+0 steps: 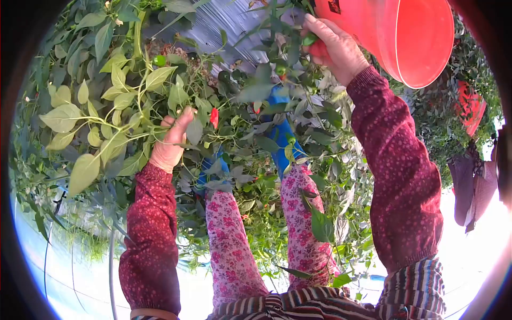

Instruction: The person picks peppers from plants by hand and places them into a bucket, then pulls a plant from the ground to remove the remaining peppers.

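Note:
My left hand (172, 141) is closed among the stems of a leafy pepper plant (117, 120), against a pale green branch; its fingers are partly hidden. A red pepper (214, 117) hangs just right of that hand, and a green pepper (159, 60) shows above it. My right hand (341, 53) is closed at the upper right, beside the bucket, with red peppers (318, 49) showing under its fingers and a green leaf by the fingertips. Another small red pepper (257, 110) sits in the foliage between the hands.
A red bucket (373, 32) lies tilted at the top right, its mouth facing right. Shiny plastic sheeting (229, 32) covers the ground ahead. Dense plants surround my blue footwear (281, 141). A red bag-like thing (470, 109) and dark cloth (463, 184) are at far right.

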Demonstrator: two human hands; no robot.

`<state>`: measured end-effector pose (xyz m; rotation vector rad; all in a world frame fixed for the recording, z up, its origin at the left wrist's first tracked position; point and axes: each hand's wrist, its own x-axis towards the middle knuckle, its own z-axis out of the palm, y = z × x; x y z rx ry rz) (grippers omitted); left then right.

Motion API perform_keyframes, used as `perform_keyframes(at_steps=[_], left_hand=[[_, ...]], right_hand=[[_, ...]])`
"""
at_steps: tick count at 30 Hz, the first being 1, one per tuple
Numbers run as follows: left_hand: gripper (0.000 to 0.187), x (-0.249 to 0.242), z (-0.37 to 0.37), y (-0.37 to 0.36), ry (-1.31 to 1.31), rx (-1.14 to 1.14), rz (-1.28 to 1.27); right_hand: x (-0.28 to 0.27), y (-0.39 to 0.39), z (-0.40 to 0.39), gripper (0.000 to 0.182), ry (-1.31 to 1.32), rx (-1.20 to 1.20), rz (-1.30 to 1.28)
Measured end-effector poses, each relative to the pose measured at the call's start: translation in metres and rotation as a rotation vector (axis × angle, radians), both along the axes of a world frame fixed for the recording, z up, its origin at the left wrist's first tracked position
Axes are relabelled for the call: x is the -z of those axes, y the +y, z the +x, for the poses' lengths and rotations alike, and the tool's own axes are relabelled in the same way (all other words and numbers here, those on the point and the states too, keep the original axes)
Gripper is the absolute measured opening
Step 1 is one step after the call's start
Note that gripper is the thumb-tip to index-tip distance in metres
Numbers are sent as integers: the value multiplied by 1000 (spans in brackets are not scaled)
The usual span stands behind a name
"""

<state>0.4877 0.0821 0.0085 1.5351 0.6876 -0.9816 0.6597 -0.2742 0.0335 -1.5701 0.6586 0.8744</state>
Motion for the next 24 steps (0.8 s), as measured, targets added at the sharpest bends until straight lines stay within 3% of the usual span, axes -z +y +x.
perform_keyframes(at_steps=[2, 4, 6, 7, 10, 13, 14, 15, 16, 17, 18, 21, 23, 24], left_hand=[[31, 9, -2, -10, -325, 24, -29], [36, -9, 29, -34, 111, -382, -406], [45, -6, 35, -36, 86, -420, -370], [30, -3, 37, -36, -23, -420, -284], [28, -2, 46, -27, -115, -484, -271], [34, 0, 49, -11, 89, -881, -539], [34, 4, 42, 1, 92, -887, -528], [52, 5, 31, 14, -159, -497, -341], [73, 8, 21, 27, -389, -90, -157], [86, 27, 12, 30, -454, -26, -28], [66, 5, 20, 23, -430, -23, -85], [76, 30, 20, 42, -199, -278, -279], [82, 19, 18, 41, -450, 171, -53], [82, 17, 16, 39, -448, 172, -52]], right_hand=[[-18, -9, -1, 36, 109, 75, 216], [-31, -9, -3, 39, 199, 146, 337], [-42, -6, -8, 40, 200, 167, 392], [-48, -5, -9, 40, 157, 263, 480], [-60, -24, 0, 41, 58, 457, 663], [-80, -84, 28, 48, -156, 552, 897], [-108, -63, 35, 37, -333, 651, 763], [-94, -128, 50, 61, -297, 696, 990], [-88, -137, 47, 61, -282, 711, 992], [-87, -148, 49, 61, -261, 776, 931], [-89, -156, 55, 60, -249, 828, 868], [-88, -166, 53, 61, -177, 1005, 669], [-68, -143, 27, 42, -284, 667, 674], [-67, -109, 15, 35, -249, 538, 636]])
